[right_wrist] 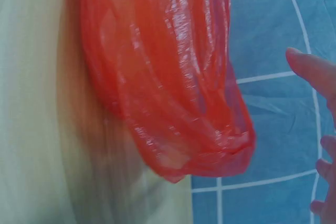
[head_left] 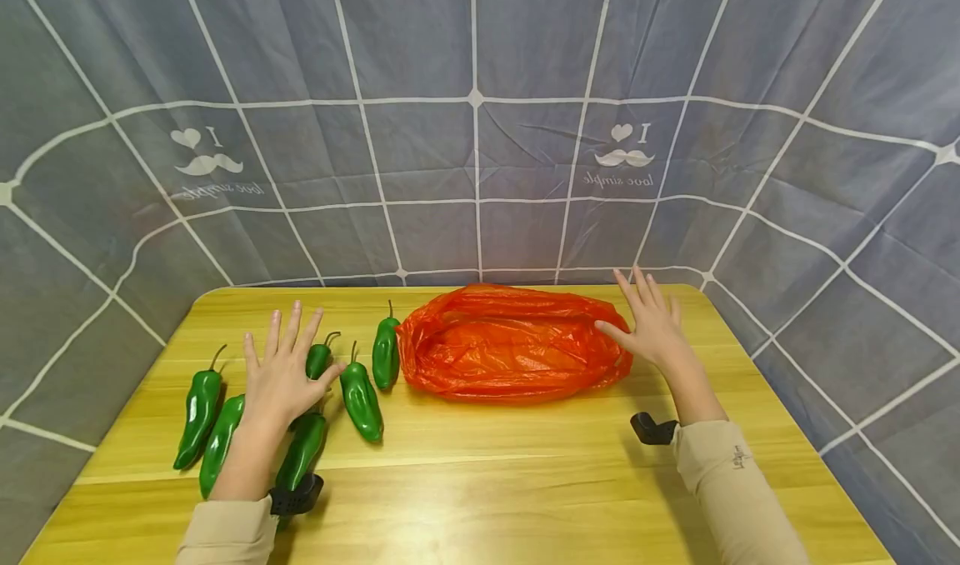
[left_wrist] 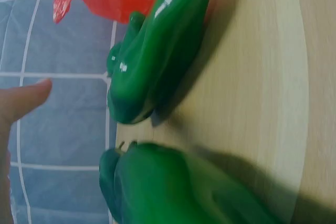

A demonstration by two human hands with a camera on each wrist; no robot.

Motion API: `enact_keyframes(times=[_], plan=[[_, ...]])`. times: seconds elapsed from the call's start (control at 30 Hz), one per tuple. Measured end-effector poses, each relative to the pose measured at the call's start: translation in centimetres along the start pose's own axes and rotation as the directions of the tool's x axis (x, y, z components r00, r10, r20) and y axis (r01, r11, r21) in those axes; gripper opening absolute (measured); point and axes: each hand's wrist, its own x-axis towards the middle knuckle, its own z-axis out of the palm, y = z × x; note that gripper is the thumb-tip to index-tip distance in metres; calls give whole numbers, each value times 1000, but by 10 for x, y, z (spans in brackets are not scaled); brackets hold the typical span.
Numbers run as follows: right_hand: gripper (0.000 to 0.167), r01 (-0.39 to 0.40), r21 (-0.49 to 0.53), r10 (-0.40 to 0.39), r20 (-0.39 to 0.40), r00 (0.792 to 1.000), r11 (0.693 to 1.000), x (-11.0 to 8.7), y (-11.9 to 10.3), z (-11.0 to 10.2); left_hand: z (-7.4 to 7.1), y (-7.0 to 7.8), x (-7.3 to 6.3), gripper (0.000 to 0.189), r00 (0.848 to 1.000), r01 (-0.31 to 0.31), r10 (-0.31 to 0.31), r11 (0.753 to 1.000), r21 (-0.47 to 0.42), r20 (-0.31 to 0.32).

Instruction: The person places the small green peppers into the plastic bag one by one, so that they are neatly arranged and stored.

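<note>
In the head view my left hand (head_left: 281, 382) is spread flat above several green peppers on the left of the table, holding nothing. Part of the peppers is hidden under that hand and forearm. One pepper (head_left: 362, 400) lies just right of the left thumb, and another pepper (head_left: 386, 352) sits beside the bag. An orange-red plastic bag (head_left: 517, 386) lies with its mouth spread wide at the back middle. My right hand (head_left: 651, 325), fingers fanned out and holding nothing, is at the bag's right end. The right wrist view shows the bag's crumpled end (right_wrist: 178, 103) near the right thumb (right_wrist: 310, 69).
A light wooden table (head_left: 480, 482) carries everything. Behind it and at both sides hangs a grey curtain (head_left: 420, 148) with white grid lines. Two more peppers lie at the far left, one (head_left: 199, 411) near the table's left edge. Black wrist cameras (head_left: 652, 429) are strapped to both wrists.
</note>
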Motion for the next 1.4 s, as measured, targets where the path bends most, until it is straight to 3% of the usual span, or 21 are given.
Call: enact_keyframes(times=[0.17,0.3,0.5,0.7,0.97,1.17,1.4], plan=[[86,41,94,-35,-60,998,995,0,8,10,-7,-10,-8,81,997,-9,7,1000,-29,-79],[82,57,188,-46,-65,997,981,-2,15,19,-11,-22,-16,79,994,1,-5,999,-44,-112],[79,70,325,-52,-64,997,943,-6,23,31,-15,-44,-31,79,990,64,-73,995,-81,-123],[78,60,398,-43,-53,998,916,-8,29,39,-16,-65,-46,79,978,123,-146,980,-154,-151],[76,21,503,-24,-1,1000,864,-10,34,47,-16,-91,-64,81,968,198,-236,930,-309,-90],[74,-12,526,-15,47,999,850,-13,30,46,-12,-108,-73,77,960,193,-259,883,-427,-103],[72,-7,544,-33,64,997,839,-10,36,53,-6,-122,-85,78,952,231,-300,829,-509,-56]])
